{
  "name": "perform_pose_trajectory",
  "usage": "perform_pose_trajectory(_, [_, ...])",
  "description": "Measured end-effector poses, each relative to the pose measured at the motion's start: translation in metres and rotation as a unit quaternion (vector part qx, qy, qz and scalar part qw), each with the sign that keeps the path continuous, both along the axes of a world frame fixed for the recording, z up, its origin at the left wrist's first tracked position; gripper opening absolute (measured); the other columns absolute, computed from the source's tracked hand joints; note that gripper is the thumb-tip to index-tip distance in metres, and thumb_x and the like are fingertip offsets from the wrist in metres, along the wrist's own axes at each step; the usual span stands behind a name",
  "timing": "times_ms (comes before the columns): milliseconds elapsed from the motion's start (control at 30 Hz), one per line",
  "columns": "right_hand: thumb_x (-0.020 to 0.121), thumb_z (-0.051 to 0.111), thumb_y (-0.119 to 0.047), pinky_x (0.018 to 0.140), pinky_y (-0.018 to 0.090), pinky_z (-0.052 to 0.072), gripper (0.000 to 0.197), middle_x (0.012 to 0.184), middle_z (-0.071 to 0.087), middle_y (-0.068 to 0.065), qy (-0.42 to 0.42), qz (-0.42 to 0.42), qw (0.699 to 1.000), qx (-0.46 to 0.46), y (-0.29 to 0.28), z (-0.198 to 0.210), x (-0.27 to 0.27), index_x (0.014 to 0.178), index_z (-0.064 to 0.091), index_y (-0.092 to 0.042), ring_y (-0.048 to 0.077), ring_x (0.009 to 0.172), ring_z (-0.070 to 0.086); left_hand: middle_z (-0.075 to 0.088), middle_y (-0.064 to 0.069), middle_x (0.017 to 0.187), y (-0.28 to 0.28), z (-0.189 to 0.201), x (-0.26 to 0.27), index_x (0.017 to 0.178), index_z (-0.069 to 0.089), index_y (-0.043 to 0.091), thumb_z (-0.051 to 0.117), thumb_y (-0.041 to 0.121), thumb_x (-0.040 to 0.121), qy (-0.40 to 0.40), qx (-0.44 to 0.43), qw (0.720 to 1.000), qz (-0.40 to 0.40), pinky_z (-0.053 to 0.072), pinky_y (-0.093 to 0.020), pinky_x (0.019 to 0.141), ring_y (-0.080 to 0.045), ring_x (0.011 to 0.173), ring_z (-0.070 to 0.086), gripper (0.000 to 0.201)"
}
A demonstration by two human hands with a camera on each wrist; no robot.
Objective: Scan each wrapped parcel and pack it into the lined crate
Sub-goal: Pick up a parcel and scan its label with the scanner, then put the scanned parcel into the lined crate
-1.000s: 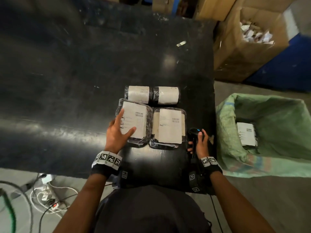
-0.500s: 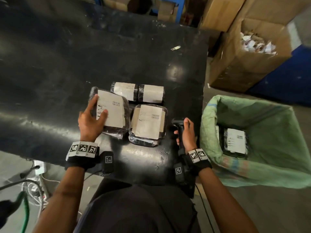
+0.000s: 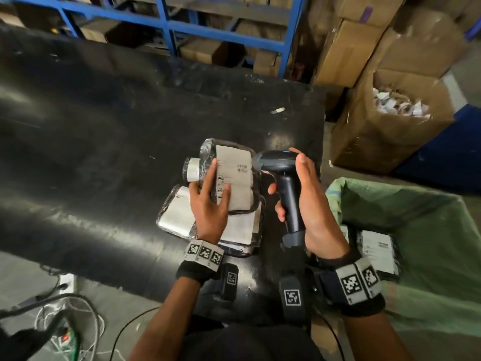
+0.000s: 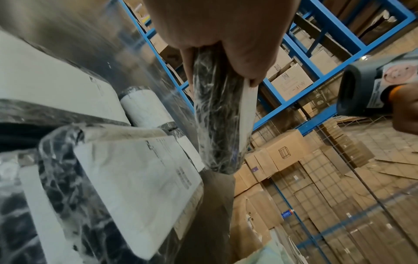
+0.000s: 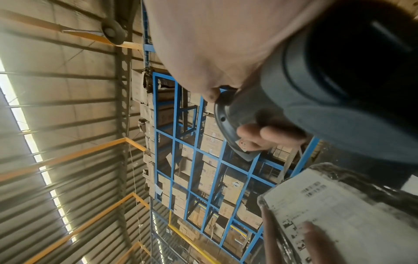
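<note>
My left hand (image 3: pixel 217 183) holds a plastic-wrapped parcel (image 3: pixel 235 169) above the black table (image 3: pixel 104 152), white label with barcode facing up. In the left wrist view the parcel (image 4: pixel 217 116) shows edge-on, pinched between thumb and fingers. My right hand (image 3: pixel 287 185) grips a black barcode scanner (image 3: pixel 276 162) by its handle, its head right beside the label's right edge. The scanner (image 5: pixel 339 89) and the label (image 5: pixel 339 205) also fill the right wrist view. A flat parcel (image 3: pixel 177 212) and a roll-shaped parcel (image 3: pixel 192 169) lie on the table below.
The green-lined crate (image 3: pixel 390 204) stands right of the table, with labelled parcels (image 3: pixel 377 246) in its bottom. An open cardboard box (image 3: pixel 390 131) of paper scraps sits behind it. Blue shelving (image 3: pixel 226 29) with cartons stands beyond the table. Cables (image 3: pixel 65 321) lie on the floor at left.
My left hand has lifted the left flat parcel off the table and brought it right. My right hand has raised the scanner from the table edge up to the label.
</note>
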State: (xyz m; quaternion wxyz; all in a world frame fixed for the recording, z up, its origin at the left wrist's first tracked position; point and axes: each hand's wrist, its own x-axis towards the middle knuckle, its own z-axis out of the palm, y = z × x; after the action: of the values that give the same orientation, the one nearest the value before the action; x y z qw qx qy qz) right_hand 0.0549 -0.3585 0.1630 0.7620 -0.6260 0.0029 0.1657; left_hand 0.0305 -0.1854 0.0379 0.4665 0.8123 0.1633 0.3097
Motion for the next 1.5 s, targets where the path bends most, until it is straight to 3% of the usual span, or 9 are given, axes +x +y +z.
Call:
perform_pose_trajectory(133, [0.100, 0.035, -0.054, 0.045, 0.029, 0.041, 0.037, 0.086, 0.064, 0.011, 0.003, 0.006, 0.999, -0.033, -0.008, 0.004, -0.005, 0.134, 0.045, -0.041, 0.025, 0.066, 0.055, 0.055, -0.022, 0.120, -0.014, -0.001, 0.001, 0.149, 0.047, 0.019, 0.072, 0.017, 0.092, -0.011, -0.011, 1.000, -0.009, 0.033, 0.004, 0.094, -0.028, 0.107, 0.057, 0.062])
perform_pose_trajectory(367, [0.100, 0.034, -0.053, 0.042, 0.025, 0.039, 0.042, 0.088, 0.059, 0.017, 0.018, 0.020, 1.000, -0.006, -0.015, 0.001, -0.004, 0.137, 0.042, -0.036, 0.014, 0.050, 0.053, 0.051, -0.016, 0.113, -0.021, -0.002, -0.001, 0.149, 0.047, 0.024, 0.072, 0.019, 0.092, -0.029, -0.027, 0.999, 0.015, 0.035, 0.003, 0.093, -0.015, 0.100, 0.053, 0.063])
perform_pose_trajectory(600, [0.101, 0.035, -0.052, 0.041, 0.025, 0.041, 0.039, 0.097, 0.066, 0.012, 0.035, 0.011, 0.999, -0.011, -0.019, -0.015, -0.004, 0.135, 0.044, -0.035, 0.021, 0.070, 0.061, 0.050, -0.017, 0.115, -0.017, -0.004, -0.007, 0.150, 0.045, 0.026, 0.071, 0.020, 0.093, -0.026, -0.032, 0.999, 0.019, 0.035, 0.004, 0.092, -0.020, 0.104, 0.054, 0.063])
perform_pose_trajectory(733, [0.099, 0.038, -0.055, 0.039, 0.024, 0.041, 0.035, 0.117, 0.063, 0.006, 0.039, -0.028, 0.987, -0.156, -0.030, -0.067, 0.000, 0.131, 0.041, -0.041, 0.017, 0.070, 0.066, 0.050, -0.015, 0.113, -0.008, -0.013, -0.013, 0.150, 0.045, 0.033, 0.070, 0.025, 0.094, -0.009, -0.039, 0.998, 0.038, 0.037, 0.001, 0.091, -0.022, 0.099, 0.056, 0.062])
perform_pose_trajectory(867, [0.097, 0.037, -0.058, 0.038, 0.023, 0.038, 0.045, 0.089, 0.069, 0.011, 0.137, -0.034, 0.950, -0.279, -0.053, -0.146, -0.008, 0.134, 0.039, -0.034, 0.015, 0.042, 0.050, 0.050, -0.010, 0.114, 0.002, -0.022, -0.029, 0.150, 0.045, 0.033, 0.070, 0.028, 0.094, 0.015, -0.041, 0.997, 0.069, 0.044, -0.019, 0.095, -0.015, 0.097, 0.054, 0.061])
perform_pose_trajectory(1100, [0.100, 0.036, -0.054, 0.034, 0.022, 0.041, 0.042, 0.076, 0.060, 0.011, 0.190, -0.070, 0.950, -0.238, -0.039, -0.207, -0.007, 0.135, 0.029, -0.032, 0.017, 0.035, 0.045, 0.046, -0.005, 0.117, 0.011, -0.022, -0.048, 0.150, 0.046, 0.030, 0.071, 0.023, 0.093, 0.046, -0.044, 0.995, 0.075, 0.040, -0.022, 0.100, -0.011, 0.103, 0.050, 0.063])
perform_pose_trajectory(1300, [0.101, 0.037, -0.048, 0.050, 0.029, 0.047, 0.054, 0.086, 0.055, 0.012, 0.195, -0.100, 0.961, -0.171, -0.012, -0.235, 0.002, 0.148, 0.016, -0.032, 0.021, 0.056, 0.053, 0.046, -0.003, 0.116, 0.010, -0.018, -0.047, 0.151, 0.044, 0.033, 0.070, 0.024, 0.093, 0.047, -0.038, 0.997, 0.046, 0.036, -0.004, 0.093, 0.022, 0.099, 0.043, 0.064])
perform_pose_trajectory(1433, [0.101, 0.039, -0.048, 0.103, 0.038, 0.038, 0.062, 0.137, 0.048, 0.025, 0.153, -0.098, 0.933, -0.312, -0.013, -0.233, 0.000, 0.155, 0.016, -0.029, 0.039, 0.121, 0.052, 0.049, 0.003, 0.109, 0.003, -0.015, -0.047, 0.151, 0.043, 0.035, 0.070, 0.026, 0.094, 0.056, -0.033, 0.998, 0.011, 0.038, -0.003, 0.091, 0.012, 0.101, 0.046, 0.064])
perform_pose_trajectory(1500, [0.100, 0.040, -0.050, 0.111, 0.043, 0.027, 0.058, 0.139, 0.044, 0.024, 0.082, -0.115, 0.918, -0.369, -0.022, -0.220, -0.003, 0.154, 0.020, -0.039, 0.037, 0.131, 0.042, 0.054, 0.003, 0.111, -0.002, -0.014, -0.046, 0.151, 0.042, 0.039, 0.069, 0.029, 0.094, 0.062, -0.038, 0.997, -0.011, 0.045, -0.015, 0.094, 0.003, 0.104, 0.051, 0.064])
